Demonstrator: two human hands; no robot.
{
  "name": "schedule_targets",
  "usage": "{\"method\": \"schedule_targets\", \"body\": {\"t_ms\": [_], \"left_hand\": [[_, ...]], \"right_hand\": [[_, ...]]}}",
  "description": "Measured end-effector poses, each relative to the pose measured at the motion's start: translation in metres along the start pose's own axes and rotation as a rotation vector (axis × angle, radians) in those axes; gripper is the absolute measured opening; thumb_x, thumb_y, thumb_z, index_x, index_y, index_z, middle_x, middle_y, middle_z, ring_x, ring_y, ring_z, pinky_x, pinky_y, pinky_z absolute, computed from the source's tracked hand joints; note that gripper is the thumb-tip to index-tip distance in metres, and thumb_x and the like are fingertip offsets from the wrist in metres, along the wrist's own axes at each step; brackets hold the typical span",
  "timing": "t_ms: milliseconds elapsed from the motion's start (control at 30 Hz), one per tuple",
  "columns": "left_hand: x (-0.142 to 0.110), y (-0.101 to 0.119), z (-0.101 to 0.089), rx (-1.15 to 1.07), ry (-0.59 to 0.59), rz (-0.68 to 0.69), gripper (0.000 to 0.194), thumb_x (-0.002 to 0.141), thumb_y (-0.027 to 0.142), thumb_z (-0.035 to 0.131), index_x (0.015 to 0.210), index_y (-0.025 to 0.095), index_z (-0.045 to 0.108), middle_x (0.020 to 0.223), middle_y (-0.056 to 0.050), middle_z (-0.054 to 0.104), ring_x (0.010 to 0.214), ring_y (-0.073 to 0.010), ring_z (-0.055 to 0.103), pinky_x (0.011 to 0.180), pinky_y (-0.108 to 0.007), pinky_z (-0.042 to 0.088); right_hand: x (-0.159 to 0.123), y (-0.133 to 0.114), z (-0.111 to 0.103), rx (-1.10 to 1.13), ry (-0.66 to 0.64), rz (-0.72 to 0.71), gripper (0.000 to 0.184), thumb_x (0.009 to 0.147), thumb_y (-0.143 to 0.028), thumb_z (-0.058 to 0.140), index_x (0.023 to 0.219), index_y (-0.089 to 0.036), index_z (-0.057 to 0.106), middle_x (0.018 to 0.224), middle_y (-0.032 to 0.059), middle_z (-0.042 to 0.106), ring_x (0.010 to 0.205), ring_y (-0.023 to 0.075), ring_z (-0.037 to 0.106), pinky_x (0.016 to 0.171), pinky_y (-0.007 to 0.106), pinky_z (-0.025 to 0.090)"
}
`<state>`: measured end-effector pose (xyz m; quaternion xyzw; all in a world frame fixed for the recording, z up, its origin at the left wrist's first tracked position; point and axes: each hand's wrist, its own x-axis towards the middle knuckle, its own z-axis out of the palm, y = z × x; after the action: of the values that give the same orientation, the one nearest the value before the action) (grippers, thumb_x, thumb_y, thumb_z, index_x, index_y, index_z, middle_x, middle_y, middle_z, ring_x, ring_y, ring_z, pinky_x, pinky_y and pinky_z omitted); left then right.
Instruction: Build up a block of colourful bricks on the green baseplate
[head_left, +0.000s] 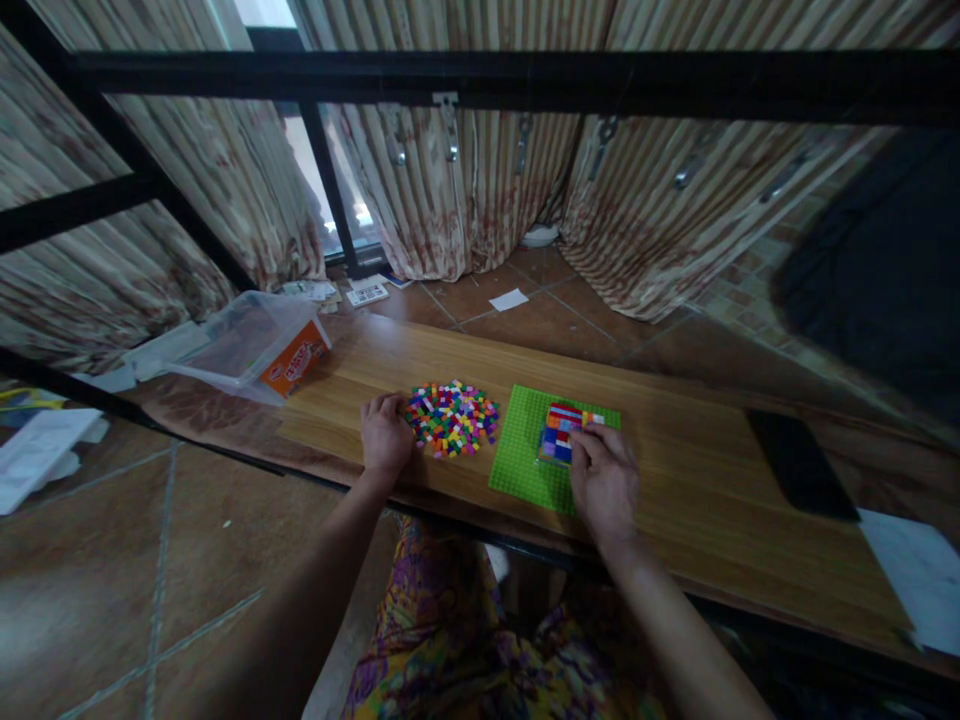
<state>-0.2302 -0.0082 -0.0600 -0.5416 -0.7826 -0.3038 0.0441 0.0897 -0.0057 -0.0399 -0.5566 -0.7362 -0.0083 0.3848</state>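
A bright green studded baseplate (517, 455) lies on the wooden tabletop. Rows of small building bricks (556, 420) in red, blue, orange, white and purple form a compact block on its upper right part. My right hand (606, 485) is over this block, thumb and fingers pinched on a small brick at its surface, mostly hidden by the fingertips. To the left is a loose pile of tiny multicoloured bricks (454, 420). My left hand (386, 435) rests at the pile's left edge with curled fingers; whatever is inside them is hidden.
A clear plastic box (240, 340) with an orange label stands at the tabletop's left end. Toward the right lie a dark flat object (799, 462) and a white sheet (915, 575). A black metal bar (480, 75) crosses above, before striped curtains (465, 200).
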Motion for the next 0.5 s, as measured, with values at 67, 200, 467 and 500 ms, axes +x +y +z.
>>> {"method": "schedule_targets", "body": {"t_ms": [67, 200, 467, 500], "left_hand": [[0.0, 0.0, 0.0, 0.008, 0.003, 0.003, 0.032, 0.077, 0.007, 0.044, 0.098, 0.014, 0.067, 0.102, -0.012, 0.066, 0.099, -0.0267, 0.054, 0.091, -0.038, 0.044], [0.0, -0.001, 0.001, 0.015, 0.002, 0.004, 0.032, 0.078, 0.007, 0.044, 0.098, 0.014, 0.067, 0.101, -0.013, 0.066, 0.099, -0.0269, 0.054, 0.09, -0.038, 0.044], [0.002, -0.005, 0.002, 0.004, 0.02, 0.025, 0.032, 0.077, 0.007, 0.043, 0.098, 0.013, 0.067, 0.101, -0.013, 0.066, 0.099, -0.0276, 0.054, 0.092, -0.04, 0.044], [0.003, -0.005, 0.001, -0.002, 0.019, 0.029, 0.032, 0.076, 0.007, 0.043, 0.098, 0.013, 0.067, 0.102, -0.013, 0.066, 0.099, -0.0275, 0.055, 0.092, -0.04, 0.044]], "right_hand": [[0.001, 0.0, 0.0, 0.018, 0.0, 0.01, 0.03, 0.093, -0.028, 0.045, 0.091, -0.018, 0.072, 0.102, 0.0108, 0.063, 0.1, 0.0232, 0.055, 0.09, 0.039, 0.046], [0.003, -0.002, -0.001, 0.073, -0.014, 0.046, 0.03, 0.092, -0.029, 0.044, 0.088, -0.019, 0.072, 0.102, 0.0105, 0.063, 0.099, 0.0228, 0.056, 0.09, 0.04, 0.047], [-0.002, -0.012, -0.01, 0.159, 0.058, 0.115, 0.029, 0.092, -0.03, 0.046, 0.104, -0.02, 0.07, 0.108, 0.01, 0.064, 0.103, 0.0218, 0.058, 0.093, 0.04, 0.047], [-0.002, -0.014, -0.014, 0.178, 0.074, 0.135, 0.029, 0.092, -0.031, 0.046, 0.105, -0.02, 0.069, 0.108, 0.0098, 0.064, 0.102, 0.0213, 0.059, 0.092, 0.039, 0.048]]}}
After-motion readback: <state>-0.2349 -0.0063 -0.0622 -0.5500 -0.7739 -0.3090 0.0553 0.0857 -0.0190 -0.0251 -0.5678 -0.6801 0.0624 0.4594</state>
